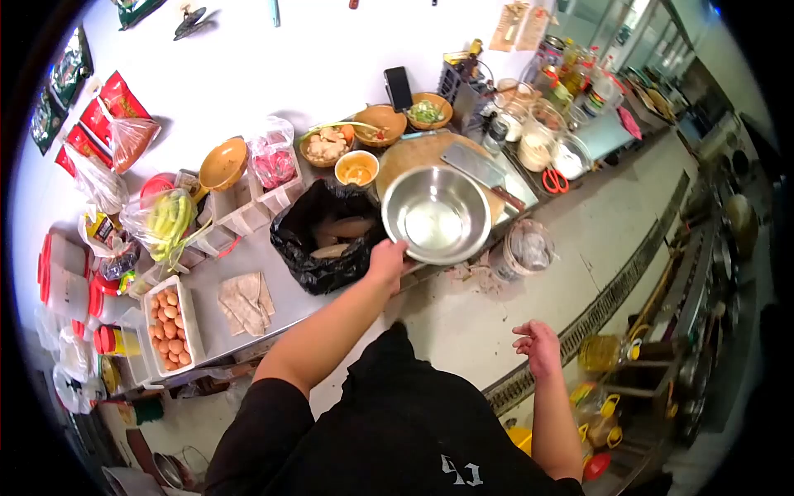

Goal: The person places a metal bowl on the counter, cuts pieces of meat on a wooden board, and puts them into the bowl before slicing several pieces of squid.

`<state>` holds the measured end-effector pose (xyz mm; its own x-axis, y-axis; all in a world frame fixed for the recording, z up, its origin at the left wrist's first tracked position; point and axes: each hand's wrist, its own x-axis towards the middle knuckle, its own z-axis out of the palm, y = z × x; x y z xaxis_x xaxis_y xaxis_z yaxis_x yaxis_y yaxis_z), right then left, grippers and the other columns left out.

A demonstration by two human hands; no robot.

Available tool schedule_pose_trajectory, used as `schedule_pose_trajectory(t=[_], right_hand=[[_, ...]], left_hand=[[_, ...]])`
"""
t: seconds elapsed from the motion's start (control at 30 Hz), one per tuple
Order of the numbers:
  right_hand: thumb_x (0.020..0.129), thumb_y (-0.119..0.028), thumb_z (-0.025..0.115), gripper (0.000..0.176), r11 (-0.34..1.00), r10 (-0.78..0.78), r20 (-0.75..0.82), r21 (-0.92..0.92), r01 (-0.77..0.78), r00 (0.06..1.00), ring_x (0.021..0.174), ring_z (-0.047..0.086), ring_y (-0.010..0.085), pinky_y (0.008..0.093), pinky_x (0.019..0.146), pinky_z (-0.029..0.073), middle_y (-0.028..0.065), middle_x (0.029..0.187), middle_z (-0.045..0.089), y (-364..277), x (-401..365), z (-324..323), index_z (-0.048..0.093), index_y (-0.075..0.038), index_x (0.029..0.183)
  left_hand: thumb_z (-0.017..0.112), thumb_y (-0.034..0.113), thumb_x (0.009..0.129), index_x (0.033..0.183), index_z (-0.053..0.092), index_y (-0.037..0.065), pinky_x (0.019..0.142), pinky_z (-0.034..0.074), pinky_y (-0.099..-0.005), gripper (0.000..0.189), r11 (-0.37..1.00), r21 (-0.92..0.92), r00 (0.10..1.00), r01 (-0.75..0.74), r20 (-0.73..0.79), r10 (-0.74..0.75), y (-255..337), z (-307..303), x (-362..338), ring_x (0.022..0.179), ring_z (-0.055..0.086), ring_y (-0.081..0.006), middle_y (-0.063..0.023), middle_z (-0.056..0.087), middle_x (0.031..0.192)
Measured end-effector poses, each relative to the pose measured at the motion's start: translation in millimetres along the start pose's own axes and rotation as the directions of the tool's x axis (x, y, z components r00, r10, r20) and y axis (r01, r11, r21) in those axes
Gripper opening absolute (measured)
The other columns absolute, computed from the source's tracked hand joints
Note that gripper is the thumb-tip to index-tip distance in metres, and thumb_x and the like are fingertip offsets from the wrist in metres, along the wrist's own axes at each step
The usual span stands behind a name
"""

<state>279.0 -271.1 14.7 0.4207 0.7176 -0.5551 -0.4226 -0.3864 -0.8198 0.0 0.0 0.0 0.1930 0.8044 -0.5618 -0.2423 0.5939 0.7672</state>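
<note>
My left hand [388, 264] pinched the rim of the round stainless-steel bowl [436, 217], which lay directly forward and right of it, with no long axis; my right hand [540, 343], empty, fingers loosely parted, hung farther away.

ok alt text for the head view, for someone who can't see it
A left hand holds a steel bowl by its rim at a cluttered counter, beside an open black bag; the right hand is empty. Beyond the bowl lie a cleaver and board.
</note>
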Motion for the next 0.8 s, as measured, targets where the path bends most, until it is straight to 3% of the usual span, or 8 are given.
schedule_pose_trajectory(t=[0.07, 0.1, 0.2, 0.23, 0.6, 0.7, 0.77, 0.8], right_hand=[[0.099, -0.024, 0.053, 0.020, 1.000, -0.016, 0.025, -0.015, 0.016, 1.000, 0.063, 0.066, 0.0216, 0.0309, 0.053, 0.053, 0.0163, 0.092, 0.070, 1.7, 10.6, 8.2, 0.057, -0.004, 0.099], [0.099, -0.024, 0.053, 0.020, 0.997, -0.008, -0.012, -0.074, 0.007, 1.000, 0.063, 0.066, 0.0216, 0.0309, 0.053, 0.053, 0.0163, 0.092, 0.070, -49.2, 66.4, -7.0, 0.057, -0.004, 0.099], [0.098, -0.023, 0.053, 0.020, 1.000, 0.020, 0.001, -0.007, -0.020, 1.000, 0.062, 0.066, 0.0219, 0.0309, 0.053, 0.053, 0.0159, 0.091, 0.070, -58.4, 123.8, 23.8, 0.058, -0.003, 0.098], [0.098, -0.023, 0.053, 0.020, 0.999, 0.024, 0.004, -0.021, -0.024, 1.000, 0.062, 0.066, 0.0219, 0.0309, 0.053, 0.053, 0.0159, 0.091, 0.070, -63.8, 130.8, 25.9, 0.058, -0.003, 0.098], [0.094, -0.023, 0.057, 0.022, 0.968, 0.220, 0.045, -0.135, -0.212, 0.975, 0.060, 0.064, 0.0225, 0.0312, 0.052, 0.050, 0.0149, 0.086, 0.069, -131.8, 274.2, 33.8, 0.059, -0.002, 0.099], [0.090, -0.020, 0.063, 0.024, 0.915, 0.202, 0.076, -0.371, -0.160, 0.976, 0.064, 0.065, 0.0243, 0.0332, 0.057, 0.052, 0.0137, 0.084, 0.069, -139.0, 335.1, 44.2, 0.059, -0.001, 0.103], [0.084, -0.016, 0.069, 0.032, 0.412, -0.252, 0.328, -0.815, 0.407, 0.911, 0.079, 0.065, 0.0306, 0.0385, 0.070, 0.053, 0.0167, 0.093, 0.066, -138.6, 373.6, 43.5, 0.059, 0.000, 0.110], [0.084, -0.016, 0.069, 0.032, 0.415, -0.238, 0.337, -0.813, 0.409, 0.911, 0.079, 0.065, 0.0306, 0.0386, 0.070, 0.053, 0.0167, 0.093, 0.066, -147.2, 384.9, 49.1, 0.059, 0.000, 0.110]], left_hand=[[0.056, 0.010, 0.092, 0.115, 0.053, 0.001, 0.076, 0.055, -0.0393, 0.025, 0.984, -0.153, 0.981, -0.091, -0.186, 0.062, 16.8, -0.7, 10.2, 0.095, 0.061, -0.0243, -0.0129, 0.059, 0.113], [0.056, 0.010, 0.092, 0.113, 0.052, 0.001, 0.076, 0.055, -0.0390, 0.023, 0.965, -0.249, 0.981, -0.077, -0.194, 0.028, 22.9, 46.9, 87.2, 0.094, 0.061, -0.0247, -0.0123, 0.058, 0.111], [0.058, 0.009, 0.090, 0.115, 0.051, -0.001, 0.084, 0.054, -0.0405, 0.028, 0.966, -0.236, 0.937, -0.105, -0.350, 0.016, 77.8, 37.7, 163.2, 0.096, 0.059, -0.0256, -0.0120, 0.057, 0.111], [0.059, 0.009, 0.087, 0.104, 0.055, -0.001, 0.067, 0.051, -0.0364, 0.021, 0.910, -0.361, 0.882, -0.205, -0.471, 0.011, 89.1, 44.6, 180.6, 0.083, 0.061, -0.0235, -0.0131, 0.061, 0.101], [0.061, 0.020, 0.097, 0.114, 0.053, -0.002, 0.089, 0.054, -0.0379, 0.030, 0.847, -0.337, 0.789, -0.412, -0.597, 0.146, 90.7, 30.5, 253.5, 0.103, 0.062, -0.0243, -0.0124, 0.059, 0.118], [0.060, 0.025, 0.099, 0.116, 0.050, -0.004, 0.093, 0.053, -0.0388, 0.035, 0.824, -0.399, 0.815, -0.403, -0.567, 0.125, 77.9, 35.4, 246.1, 0.107, 0.061, -0.0277, -0.0146, 0.058, 0.118], [0.060, 0.024, 0.098, 0.118, 0.048, -0.004, 0.092, 0.054, -0.0388, 0.037, 0.802, -0.414, 0.809, -0.429, -0.571, 0.138, 66.8, 39.6, 240.7, 0.107, 0.061, -0.0286, -0.0159, 0.057, 0.118], [0.061, 0.023, 0.098, 0.121, 0.047, -0.005, 0.091, 0.054, -0.0387, 0.038, 0.785, -0.434, 0.817, -0.443, -0.555, 0.155, 62.0, 41.5, 239.0, 0.107, 0.061, -0.0294, -0.0173, 0.057, 0.117]])
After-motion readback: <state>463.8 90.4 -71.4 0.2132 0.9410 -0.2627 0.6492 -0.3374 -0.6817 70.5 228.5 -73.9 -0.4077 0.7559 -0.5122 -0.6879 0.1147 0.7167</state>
